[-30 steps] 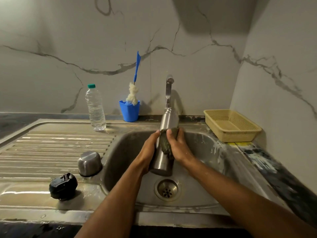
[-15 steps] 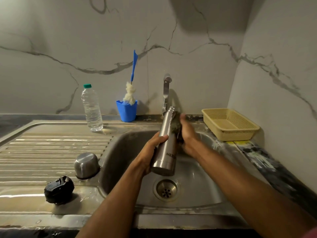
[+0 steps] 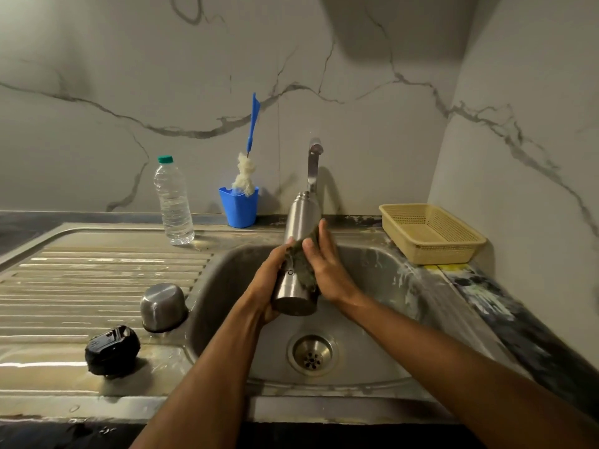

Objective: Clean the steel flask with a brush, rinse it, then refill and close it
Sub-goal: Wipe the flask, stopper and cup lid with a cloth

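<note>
The steel flask (image 3: 299, 218) is tilted over the sink basin (image 3: 372, 319), its open neck just under the tap (image 3: 313, 163). My left hand (image 3: 265, 283) grips the flask's lower body from the left. My right hand (image 3: 324, 264) presses a dark green scrub pad (image 3: 303, 270) against the flask's right side, thumb over the pad. The flask's steel cup-cap (image 3: 162, 306) stands upside down on the drainboard, and a black inner lid (image 3: 111, 350) lies in front of it. A blue-handled bottle brush (image 3: 250, 147) stands in a blue cup (image 3: 239, 206) by the wall.
A clear water bottle (image 3: 173, 202) with a green cap stands at the back of the ribbed drainboard (image 3: 81, 280). A beige plastic basket (image 3: 431, 233) sits right of the sink by the side wall. The drain (image 3: 312, 354) lies below the flask.
My right hand with the scrub pad slid up to the flask's shoulder, then back down to its lower half. The flask stays held in my left hand.
</note>
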